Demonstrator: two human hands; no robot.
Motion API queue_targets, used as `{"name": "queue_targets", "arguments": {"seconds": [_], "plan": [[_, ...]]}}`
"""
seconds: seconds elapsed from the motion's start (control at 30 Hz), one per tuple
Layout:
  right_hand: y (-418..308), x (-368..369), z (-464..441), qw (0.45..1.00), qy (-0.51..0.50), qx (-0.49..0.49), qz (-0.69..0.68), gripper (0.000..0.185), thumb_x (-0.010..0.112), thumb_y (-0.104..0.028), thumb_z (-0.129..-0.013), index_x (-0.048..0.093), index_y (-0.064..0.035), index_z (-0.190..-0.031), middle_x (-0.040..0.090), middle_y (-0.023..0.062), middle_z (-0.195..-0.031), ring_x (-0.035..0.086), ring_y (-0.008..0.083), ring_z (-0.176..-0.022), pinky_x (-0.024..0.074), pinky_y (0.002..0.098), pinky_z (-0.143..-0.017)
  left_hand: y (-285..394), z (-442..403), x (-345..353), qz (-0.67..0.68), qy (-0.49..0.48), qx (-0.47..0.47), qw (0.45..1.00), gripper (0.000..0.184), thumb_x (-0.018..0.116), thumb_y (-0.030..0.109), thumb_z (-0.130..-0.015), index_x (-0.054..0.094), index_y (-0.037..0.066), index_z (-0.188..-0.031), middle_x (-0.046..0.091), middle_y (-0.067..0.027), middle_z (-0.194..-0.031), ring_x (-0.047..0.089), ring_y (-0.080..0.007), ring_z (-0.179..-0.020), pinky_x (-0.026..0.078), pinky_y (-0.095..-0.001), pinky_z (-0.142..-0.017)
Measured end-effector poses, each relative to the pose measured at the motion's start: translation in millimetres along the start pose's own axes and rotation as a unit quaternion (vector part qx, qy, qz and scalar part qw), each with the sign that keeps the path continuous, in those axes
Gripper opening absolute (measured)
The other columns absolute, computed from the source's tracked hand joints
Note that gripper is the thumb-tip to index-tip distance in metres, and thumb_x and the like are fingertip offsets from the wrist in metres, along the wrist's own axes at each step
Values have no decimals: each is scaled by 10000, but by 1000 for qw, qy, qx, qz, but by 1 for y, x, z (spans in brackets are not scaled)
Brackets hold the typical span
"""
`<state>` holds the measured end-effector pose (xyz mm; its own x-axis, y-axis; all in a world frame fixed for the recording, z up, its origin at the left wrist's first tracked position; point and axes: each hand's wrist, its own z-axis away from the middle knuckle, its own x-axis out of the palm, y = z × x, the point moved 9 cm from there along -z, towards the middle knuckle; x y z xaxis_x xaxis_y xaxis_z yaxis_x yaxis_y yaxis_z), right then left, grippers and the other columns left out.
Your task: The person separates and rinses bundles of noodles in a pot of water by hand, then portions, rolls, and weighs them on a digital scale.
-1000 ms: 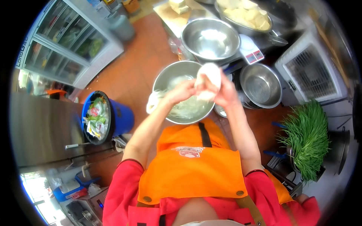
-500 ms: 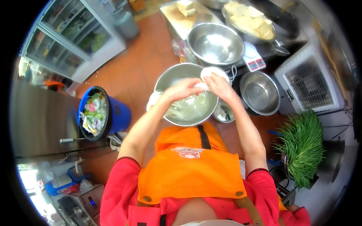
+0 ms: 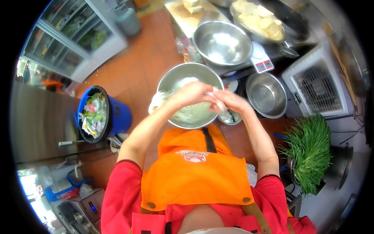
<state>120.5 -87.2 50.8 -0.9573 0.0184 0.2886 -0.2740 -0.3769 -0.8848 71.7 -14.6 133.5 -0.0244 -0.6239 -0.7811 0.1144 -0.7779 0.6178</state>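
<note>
White bundle lower than half a second ago; left hand and right hand both grip it, near the basin's right rim. Bundle out; pale strands remain inside.

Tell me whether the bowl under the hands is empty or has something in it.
Not empty: whitish, wet-looking contents show inside the bowl, below the left hand. Exactly what they are, I cannot tell.

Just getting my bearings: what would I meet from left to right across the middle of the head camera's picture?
Brownish metallic panel, blue round bin with black rim, large round steel bowl, round steel pot, bundle of long green leaves.
</note>
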Motion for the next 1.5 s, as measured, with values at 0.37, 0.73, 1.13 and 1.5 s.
{"name": "queue_targets", "arguments": {"seconds": [0.37,0.73,1.13,1.5], "plan": [[-30,21,23,978,-50,-64,-193,333,648,-201,-841,541,21,-1065,491,13,-658,483,110,-565,470,296,-616,-73,24,16,412,70,-10,909,1028,852,235,-614,251,110,-1438,346,-141,-1428,314,-256,-1344,251,-409,-1103],[-41,45,15,987,-17,-70,-145,371,691,-145,-799,545,60,-1072,561,56,-710,555,145,-610,504,304,-620,-38,7,56,762,67,27,643,702,631,-17,-717,381,21,-1371,511,-93,-1265,508,-206,-1177,392,-335,-1021],[-43,20,6,837,310,-152,425,695,829,-218,-594,524,18,-1173,598,218,-1044,577,381,-995,446,409,-921,-73,-4,59,842,233,-19,487,623,503,-174,-660,417,13,-1248,529,-160,-1121,579,-282,-1024,521,-396,-883],[23,-6,-19,881,373,-83,278,474,737,-260,-715,618,-68,-1133,664,188,-1028,655,294,-970,501,363,-814,-95,-11,108,862,233,-45,447,589,489,-183,-637,445,15,-1190,539,-129,-1063,582,-261,-959,492,-380,-872]]}}
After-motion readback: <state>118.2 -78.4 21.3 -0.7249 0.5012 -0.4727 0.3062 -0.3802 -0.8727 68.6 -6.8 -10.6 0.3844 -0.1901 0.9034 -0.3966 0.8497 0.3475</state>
